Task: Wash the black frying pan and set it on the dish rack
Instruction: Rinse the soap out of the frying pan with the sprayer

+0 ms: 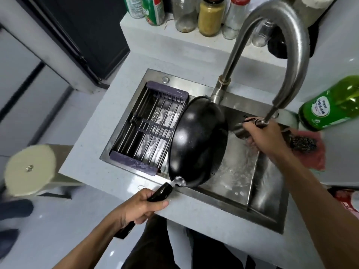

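A pale round lid (29, 169) is sitting at nine o'clock, off the table's (93, 152) left edge. The dish rack (149, 129) is spanning the left part of the sink (268, 208), its bars bare. The left hand (139, 206), at six o'clock, is gripping the black handle (161, 193), fingers (155, 205) curled tightly round it. The black frying pan (198, 142) is standing tilted on edge in the middle of the sink, just right of the rack and overlapping its right end; its long axis is running from the handle at seven o'clock up to the far rim at one o'clock, close to the faucet base (218, 92), its dark rounded face toward the camera. Right of the pan, open wet basin is lying between it and the sink's right wall. The right hand (266, 136), at three o'clock, is holding the faucet head (242, 129), fingers wrapped round it. A green bottle (334, 105) is lying beyond the sink's right edge.
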### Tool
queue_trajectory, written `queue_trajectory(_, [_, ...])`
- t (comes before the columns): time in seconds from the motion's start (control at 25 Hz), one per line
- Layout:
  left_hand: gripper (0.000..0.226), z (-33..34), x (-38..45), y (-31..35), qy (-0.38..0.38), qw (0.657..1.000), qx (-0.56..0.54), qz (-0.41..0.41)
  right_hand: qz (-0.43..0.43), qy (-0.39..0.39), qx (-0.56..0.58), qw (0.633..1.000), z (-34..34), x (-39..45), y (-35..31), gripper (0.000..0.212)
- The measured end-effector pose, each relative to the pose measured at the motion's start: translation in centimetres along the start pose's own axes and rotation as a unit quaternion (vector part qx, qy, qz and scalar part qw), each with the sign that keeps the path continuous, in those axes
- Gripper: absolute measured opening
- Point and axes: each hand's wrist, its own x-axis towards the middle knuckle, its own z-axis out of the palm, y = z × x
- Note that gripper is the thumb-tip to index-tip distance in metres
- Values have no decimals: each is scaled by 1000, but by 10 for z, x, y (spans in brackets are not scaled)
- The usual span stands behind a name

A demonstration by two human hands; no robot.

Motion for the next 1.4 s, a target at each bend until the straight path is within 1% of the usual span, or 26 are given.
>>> queue_trajectory(0.16, [46,1,-31,-32,13,996,-85,34,-6,-20,12,1000,9,-4,1,19])
queue_trajectory(0.24, [52,-1,-42,-43,37,988,-142,44,4,-30,12,999,14,-11,1,22])
queue_trajectory(0.32, [52,-9,-46,-42,58,983,-169,50,14,-43,13,999,24,-19,-5,21])
queue_trajectory(0.44, [49,-37,-43,-22,57,982,-171,63,23,-50,29,998,48,-26,-23,14])
queue_trajectory(0.56, [52,-68,-25,-8,31,989,-132,64,14,-50,53,997,69,-26,-35,12])
queue_trajectory(0.68, [57,-95,-1,0,-5,993,-106,52,32,-9,82,996,83,-22,-39,9])
queue_trajectory(0.76, [52,-104,10,3,3,995,-93,36,30,4,94,995,87,-18,-41,13])
queue_trajectory(0.8, [47,-103,13,2,34,995,-86,23,26,5,95,995,88,-17,-43,12])
queue_trajectory(0.84, [41,-100,15,-1,88,993,-74,11,22,5,100,995,88,-18,-44,10])
queue_trajectory(0.88, [35,-98,18,-5,165,984,-61,-1,19,8,104,994,89,-19,-47,13])
queue_trajectory(0.92, [29,-97,21,-9,254,966,-37,-16,17,10,110,994,90,-20,-49,16])
queue_trajectory(0.96, [24,-96,25,-12,339,940,1,-35,16,12,113,993,92,-22,-51,16])
queue_trajectory(1.0, [23,-95,29,-13,405,912,44,-50,15,13,113,993,94,-24,-52,15])
queue_trajectory(1.04, [25,-94,31,-11,449,888,79,-58,14,14,114,993,96,-24,-53,14])
queue_trajectory(1.08, [28,-94,33,-10,470,876,92,-54,14,15,117,993,100,-25,-54,13])
queue_trajectory(1.12, [30,-94,32,-9,478,872,91,-47,15,14,117,993,104,-26,-57,13])
queue_trajectory(1.32, [32,-104,31,-15,468,880,71,-35,27,-33,126,991,134,-27,-62,11])
queue_trajectory(1.4, [32,-106,32,-16,473,878,61,-30,28,-46,136,989,143,-27,-65,12])
